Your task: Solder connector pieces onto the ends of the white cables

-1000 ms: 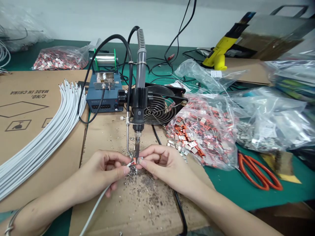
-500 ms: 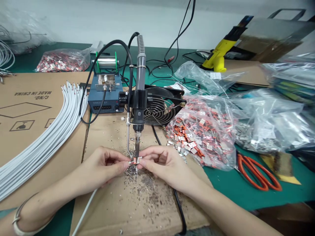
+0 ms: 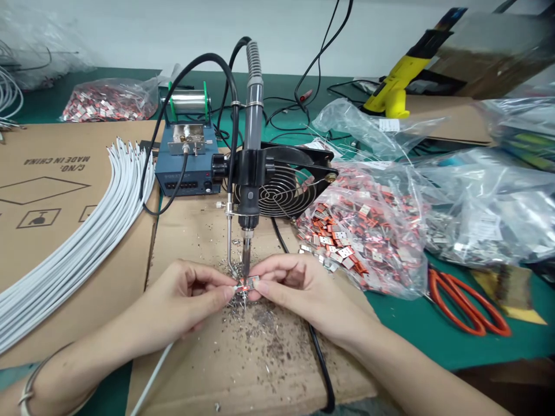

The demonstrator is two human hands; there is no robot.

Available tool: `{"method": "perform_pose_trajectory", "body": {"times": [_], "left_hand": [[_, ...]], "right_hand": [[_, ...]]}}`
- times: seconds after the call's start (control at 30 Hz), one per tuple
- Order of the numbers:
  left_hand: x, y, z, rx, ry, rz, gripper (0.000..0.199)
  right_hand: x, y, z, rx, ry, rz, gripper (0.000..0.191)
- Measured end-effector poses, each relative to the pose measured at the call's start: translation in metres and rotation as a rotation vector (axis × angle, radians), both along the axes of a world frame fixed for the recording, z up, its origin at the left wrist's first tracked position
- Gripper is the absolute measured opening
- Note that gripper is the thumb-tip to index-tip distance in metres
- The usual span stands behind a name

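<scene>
My left hand (image 3: pixel 191 297) pinches the end of a white cable (image 3: pixel 154 372), which trails down toward the front edge. Between thumb and fingers, my right hand (image 3: pixel 290 289) grips a small metal USB connector (image 3: pixel 252 282) with an orange-red part. Cable end and connector meet right under the tip of a soldering iron (image 3: pixel 246 254), which is clamped upright in a stand. A thin metal solder feed tube (image 3: pixel 229 242) runs down beside the iron and ends close to the tip. Whether the wires touch the connector's contacts is too small to tell.
Behind the iron stand a black fan (image 3: pixel 281 193) and a blue soldering station (image 3: pixel 186 167) with a solder spool (image 3: pixel 188 104). White cables (image 3: pixel 99 231) lie left on cardboard. To the right are a bag of connectors (image 3: pixel 373 231) and orange-handled scissors (image 3: pixel 468 303). Solder scraps (image 3: pixel 260 323) litter the cardboard.
The view has shifted slightly, so most things appear a little further right. Both hands keep their hold at the iron tip; the connector appears slightly turned.
</scene>
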State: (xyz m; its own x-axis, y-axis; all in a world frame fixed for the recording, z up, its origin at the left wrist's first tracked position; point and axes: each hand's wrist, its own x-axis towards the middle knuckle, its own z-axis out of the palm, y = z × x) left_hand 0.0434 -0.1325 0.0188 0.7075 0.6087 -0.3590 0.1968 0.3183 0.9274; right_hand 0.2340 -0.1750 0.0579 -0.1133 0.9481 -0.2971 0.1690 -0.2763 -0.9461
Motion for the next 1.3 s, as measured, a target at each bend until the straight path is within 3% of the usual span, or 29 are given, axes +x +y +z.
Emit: {"method": "perform_pose_trajectory", "body": {"times": [0.53,0.9,1.3], "left_hand": [[0.0014,0.0037,0.0001,-0.002,0.074,-0.007,0.041],[-0.0006,0.0012,-0.0004,-0.003,0.038,-0.011,0.038],[0.0013,0.0038,-0.0057,0.028,0.058,-0.013,0.041]], "right_hand": [[-0.0026,0.0019,-0.0037,0.016,-0.071,-0.032,0.017],[0.0006,0.0012,0.0014,-0.032,0.075,-0.004,0.016],[-0.0009,-0.0004,-0.0035,0.012,-0.065,-0.015,0.015]]}}
